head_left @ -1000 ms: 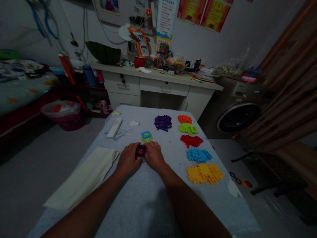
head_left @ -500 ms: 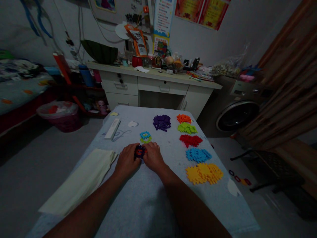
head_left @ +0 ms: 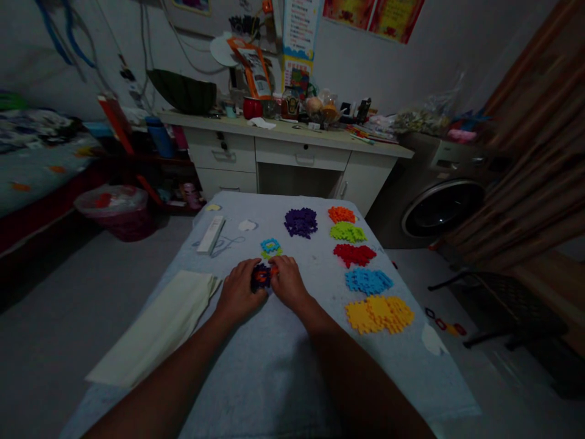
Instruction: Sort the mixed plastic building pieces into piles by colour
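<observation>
My left hand [head_left: 240,291] is closed around the left side of a small dark purple interlocking plastic piece [head_left: 259,277] with orange showing in its middle. On the other side my right hand [head_left: 289,283] pinches an orange piece [head_left: 274,271] against the purple one. Whether the two are joined I cannot tell, as my fingers hide their edges. Just beyond my hands lie a light blue square ring [head_left: 270,246] and a lime green piece [head_left: 273,254], overlapping on the cloth.
Sorted piles run along the right: orange [head_left: 342,214], lime [head_left: 348,231], red [head_left: 354,255], blue [head_left: 368,281] and yellow [head_left: 380,314]. A purple pile [head_left: 300,222] lies farther back. At the left are a white box [head_left: 211,235] and a folded cream cloth [head_left: 155,329].
My right hand has shifted slightly right from the purple piece, and orange now shows at its fingertips. My left hand keeps its hold. The view has tilted slightly.
</observation>
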The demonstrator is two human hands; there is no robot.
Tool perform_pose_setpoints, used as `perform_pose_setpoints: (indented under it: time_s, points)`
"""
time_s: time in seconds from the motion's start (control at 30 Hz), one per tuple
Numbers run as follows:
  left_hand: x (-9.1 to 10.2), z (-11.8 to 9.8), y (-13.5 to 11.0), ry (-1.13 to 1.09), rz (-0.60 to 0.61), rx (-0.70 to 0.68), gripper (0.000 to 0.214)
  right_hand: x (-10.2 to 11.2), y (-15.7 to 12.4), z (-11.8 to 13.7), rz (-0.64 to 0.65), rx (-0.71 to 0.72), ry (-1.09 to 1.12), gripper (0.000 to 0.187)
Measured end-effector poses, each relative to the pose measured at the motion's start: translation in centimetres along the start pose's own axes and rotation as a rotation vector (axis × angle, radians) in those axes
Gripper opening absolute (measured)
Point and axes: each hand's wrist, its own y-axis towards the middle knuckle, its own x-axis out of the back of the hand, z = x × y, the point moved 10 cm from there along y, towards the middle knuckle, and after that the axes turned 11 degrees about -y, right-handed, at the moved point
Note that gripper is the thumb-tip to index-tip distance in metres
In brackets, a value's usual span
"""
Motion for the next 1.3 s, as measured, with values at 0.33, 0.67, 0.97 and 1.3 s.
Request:
perform_pose_setpoints:
  time_s: [0.33,0.67,0.97,1.3]
  points:
    - [-0.2,0.4,0.2,0.014,0.011,0.02,0.055,3.2,2.0,-2.1,0.036,0.036,-0.107,0.03]
    - [-0.3,-0.3,0.3,0.021,0.052,0.02,0.047,2.1,2.7,-0.7,0.218,0.239,-0.022,0.029]
    - [-0.4,0.1,0.3,0.012,0.036,0.026,0.042,7.4,6.6,-7.6,0.047,0.159,0.04,0.017]
    - [0.0,0.7,1.1,-0.066,-0.024,-0.008,0.038,16.8,8.4,-25.9,-0.407,-0.603,-0.036,0.013]
